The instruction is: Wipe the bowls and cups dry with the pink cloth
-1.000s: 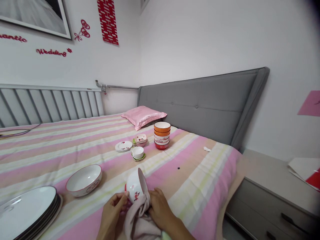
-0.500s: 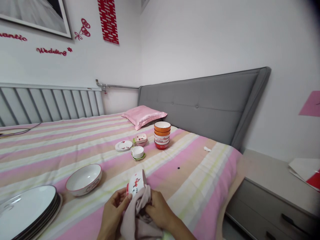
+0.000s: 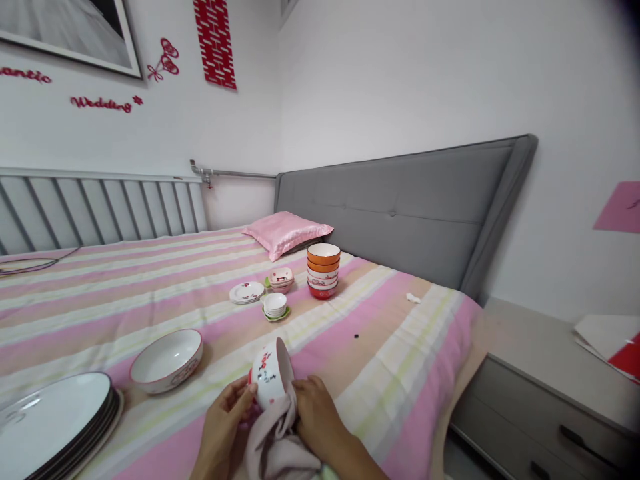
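A white bowl [image 3: 269,371] with red and dark printed decorations is tipped on its side above the bed, its opening facing right. My left hand [image 3: 229,415] grips it near the red base, thumb against the outside. My right hand [image 3: 320,415] is closed on a greyish-pink cloth [image 3: 274,437] and presses it over the bowl's rim. Part of the cloth hangs below, between both hands. The right fingertips are partly hidden inside the bowl. Left of my hands rests a larger shallow bowl [image 3: 167,360] with a red rim.
Stacked oval plates [image 3: 55,413] lie at the lower left. Farther back are stacked bowls [image 3: 323,270], small plates [image 3: 247,292], square dishes [image 3: 281,279] and little white cups [image 3: 275,305]. A pink pillow [image 3: 287,233] lies by the grey headboard [image 3: 400,207]. A nightstand [image 3: 540,400] stands right.
The bowl has turned a little in my hands, showing more of its printed side and opening. My right hand with the cloth has shifted slightly up along the rim.
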Available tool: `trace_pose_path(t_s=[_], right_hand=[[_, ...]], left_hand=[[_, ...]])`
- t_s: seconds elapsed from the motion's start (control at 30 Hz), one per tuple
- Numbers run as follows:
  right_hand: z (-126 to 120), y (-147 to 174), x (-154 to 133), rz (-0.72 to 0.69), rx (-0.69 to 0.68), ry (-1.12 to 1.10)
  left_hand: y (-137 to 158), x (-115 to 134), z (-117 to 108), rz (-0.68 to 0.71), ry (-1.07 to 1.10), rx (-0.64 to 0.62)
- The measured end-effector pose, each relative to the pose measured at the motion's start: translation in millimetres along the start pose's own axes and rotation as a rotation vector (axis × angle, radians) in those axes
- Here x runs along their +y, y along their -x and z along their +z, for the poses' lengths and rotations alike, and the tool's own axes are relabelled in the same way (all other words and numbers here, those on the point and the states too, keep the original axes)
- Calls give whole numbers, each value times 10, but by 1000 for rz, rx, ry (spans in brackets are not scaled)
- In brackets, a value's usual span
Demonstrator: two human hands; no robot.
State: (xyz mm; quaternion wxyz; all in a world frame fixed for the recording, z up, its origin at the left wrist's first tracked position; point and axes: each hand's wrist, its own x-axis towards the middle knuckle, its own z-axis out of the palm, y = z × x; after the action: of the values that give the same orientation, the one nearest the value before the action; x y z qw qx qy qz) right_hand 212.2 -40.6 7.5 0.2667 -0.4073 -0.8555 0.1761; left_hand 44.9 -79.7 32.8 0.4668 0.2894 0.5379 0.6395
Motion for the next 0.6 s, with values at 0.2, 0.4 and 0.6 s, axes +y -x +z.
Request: trace_pose_path(t_s=[0.2,0.4,0.6], right_hand=[[94,-22,87,-12,37,24],[194,-2,183,14,53,-50],[41,33,55,0,97,-198]], left_hand=[[44,56,55,-28,36,30],[51,63,62,-31,-30,32],[30,11,-6,55,-63,52]])
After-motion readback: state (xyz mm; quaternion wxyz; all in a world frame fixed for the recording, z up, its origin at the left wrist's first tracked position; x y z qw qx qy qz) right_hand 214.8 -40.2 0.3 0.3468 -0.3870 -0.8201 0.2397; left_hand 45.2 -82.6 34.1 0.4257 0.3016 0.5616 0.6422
